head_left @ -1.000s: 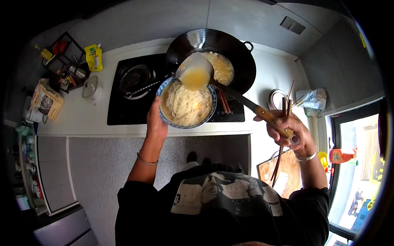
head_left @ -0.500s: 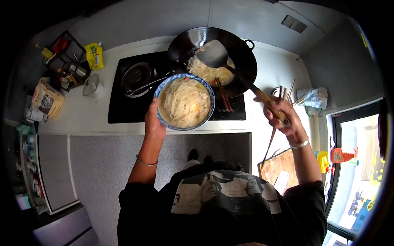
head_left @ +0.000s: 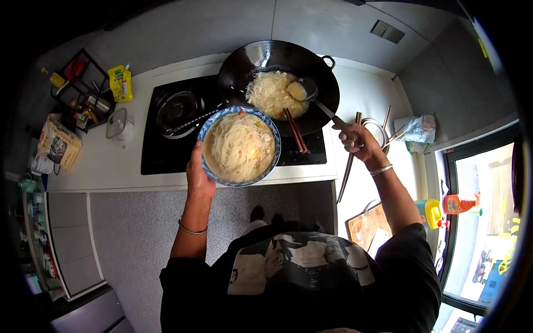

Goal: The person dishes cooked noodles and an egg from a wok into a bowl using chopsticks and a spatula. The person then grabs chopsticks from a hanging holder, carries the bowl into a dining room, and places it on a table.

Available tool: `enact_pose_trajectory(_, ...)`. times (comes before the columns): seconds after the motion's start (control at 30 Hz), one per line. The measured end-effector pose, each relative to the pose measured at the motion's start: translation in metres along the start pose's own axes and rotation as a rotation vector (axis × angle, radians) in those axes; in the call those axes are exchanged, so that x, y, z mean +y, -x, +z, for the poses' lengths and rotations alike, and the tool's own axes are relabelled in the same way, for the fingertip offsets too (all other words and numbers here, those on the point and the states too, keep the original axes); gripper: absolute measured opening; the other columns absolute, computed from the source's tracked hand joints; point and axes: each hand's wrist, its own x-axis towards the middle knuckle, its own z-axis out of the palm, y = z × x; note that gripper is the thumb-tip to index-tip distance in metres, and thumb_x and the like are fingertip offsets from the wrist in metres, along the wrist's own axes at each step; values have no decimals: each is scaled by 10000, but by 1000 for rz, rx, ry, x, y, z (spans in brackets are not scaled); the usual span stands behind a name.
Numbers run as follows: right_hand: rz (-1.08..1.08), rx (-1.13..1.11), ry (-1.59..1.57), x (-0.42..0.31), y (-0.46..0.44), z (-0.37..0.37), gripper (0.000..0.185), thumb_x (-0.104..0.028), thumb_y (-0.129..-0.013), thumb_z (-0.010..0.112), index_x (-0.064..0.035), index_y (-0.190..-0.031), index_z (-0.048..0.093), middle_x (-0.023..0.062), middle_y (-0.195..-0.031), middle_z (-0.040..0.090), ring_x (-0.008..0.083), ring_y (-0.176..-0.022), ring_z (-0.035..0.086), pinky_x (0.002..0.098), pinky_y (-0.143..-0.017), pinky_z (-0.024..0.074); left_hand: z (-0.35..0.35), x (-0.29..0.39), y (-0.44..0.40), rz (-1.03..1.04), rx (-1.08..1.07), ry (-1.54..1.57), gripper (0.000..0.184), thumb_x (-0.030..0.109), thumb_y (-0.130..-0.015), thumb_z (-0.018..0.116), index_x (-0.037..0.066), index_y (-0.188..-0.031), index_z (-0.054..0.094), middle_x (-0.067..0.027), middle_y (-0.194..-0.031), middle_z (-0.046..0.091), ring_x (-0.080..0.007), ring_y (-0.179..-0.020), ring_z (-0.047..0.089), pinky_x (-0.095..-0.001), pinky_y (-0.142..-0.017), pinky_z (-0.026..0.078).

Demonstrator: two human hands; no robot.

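My left hand (head_left: pixel 200 172) is wrapped around the left side of a blue-rimmed bowl (head_left: pixel 207 161), tilted toward me over the cooktop's front edge. Pale thin noodles (head_left: pixel 240 147) in broth fill it. My right hand (head_left: pixel 362 143) grips the handle of a wok spatula (head_left: pixel 328 113). The spatula's blade sits low in the black wok (head_left: pixel 236 66), at the right side of the noodles and broth (head_left: pixel 269 91) there. Brown chopsticks (head_left: pixel 295 132) lean over the wok's near rim, just right of the bowl.
Long chopsticks (head_left: pixel 345 177) lie under my right hand on the counter. A cutting board (head_left: pixel 361 227) is nearer me. A second burner with a dark-handled tool (head_left: pixel 194 121) stands left. A yellow pouch (head_left: pixel 120 83) and a condiment rack (head_left: pixel 83 91) are at the far left.
The spatula has swung down from above the wok into the noodles, its blade moving right and lower. My right hand moved slightly left. The bowl remains in my left hand.
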Motion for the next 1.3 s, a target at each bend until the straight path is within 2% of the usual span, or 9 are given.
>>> enact_pose_trajectory(0.03, 10, -24, -26, 1, 2, 1, 341, -152, -863, 505, 97, -1096, 514, 48, -714, 526, 52, -478, 422, 146, -346, 293, -1, 0, 0, -2, -2, 2, 578, 397, -871, 565, -10, -1266, 453, -116, -1250, 520, -219, -1140, 503, -345, -964, 406)
enact_pose_trajectory(0.3, 42, -197, -204, -26, 38, 47, 493, -182, -899, 476, 153, -1236, 345, 42, -715, 476, 43, -473, 409, 142, -325, 271, -7, -6, -10, -16, -60, 11, 572, 409, -868, 569, -5, -1249, 470, -117, -1240, 525, -212, -1140, 501, -344, -959, 406)
enact_pose_trajectory(0.47, 11, -172, -136, -37, 62, 79, 518, -198, -891, 507, 159, -1240, 369, 52, -677, 495, 34, -412, 416, 130, -296, 290, -6, -7, -12, -20, -31, 21, 562, 401, -874, 563, -6, -1250, 470, -113, -1237, 529, -209, -1128, 514, -339, -952, 415)
enact_pose_trajectory(0.73, 106, -259, -105, -32, 98, 109, 516, -192, -864, 511, 153, -1229, 388, 63, -674, 508, 40, -400, 434, 120, -305, 318, -2, -8, -16, -17, -32, 48, 538, 364, -890, 552, -19, -1257, 461, -116, -1237, 530, -204, -1129, 515, -333, -955, 417)
enact_pose_trajectory(0.8, 134, -198, -77, -27, 104, 112, 558, -210, -842, 518, 172, -1226, 384, 64, -644, 502, 42, -391, 421, 120, -315, 331, -2, -7, -16, -3, -48, 53, 533, 358, -890, 554, -22, -1252, 464, -115, -1229, 537, -203, -1122, 521, -331, -953, 421)
enact_pose_trajectory(0.97, 26, -293, 213, -30, 104, 117, 593, -255, -799, 535, 172, -1197, 433, 64, -637, 506, 44, -383, 410, 129, -323, 344, -1, -3, -15, 12, -63, 47, 505, 345, -891, 552, -23, -1230, 482, -111, -1204, 555, -202, -1100, 539, -327, -942, 434)
enact_pose_trajectory(1.07, 2, -279, 258, -35, 95, 109, 600, -268, -791, 544, 165, -1194, 448, 61, -629, 503, 46, -375, 407, 131, -326, 352, 2, 1, -11, 4, -43, 60, 487, 339, -892, 552, -21, -1215, 492, -111, -1201, 556, -199, -1094, 542, -325, -938, 437)
enact_pose_trajectory(1.2, -35, -247, 178, -36, 74, 92, 522, -260, -843, 522, 129, -1188, 479, 47, -630, 518, 35, -379, 423, 134, -335, 363, -7, 0, -8, 7, -82, 93, 486, 348, -896, 543, -20, -1210, 494, -110, -1194, 559, -196, -1089, 544, -320, -933, 439)
enact_pose_trajectory(1.3, -163, -111, 545, -30, 48, 70, 417, -238, -849, 536, 77, -1122, 532, 32, -634, 540, 39, -397, 420, 164, -360, 340, -8, 2, 5, 25, -79, 98, 495, 359, -899, 534, -21, -1214, 490, -113, -1193, 559, -196, -1089, 543, -320, -931, 440)
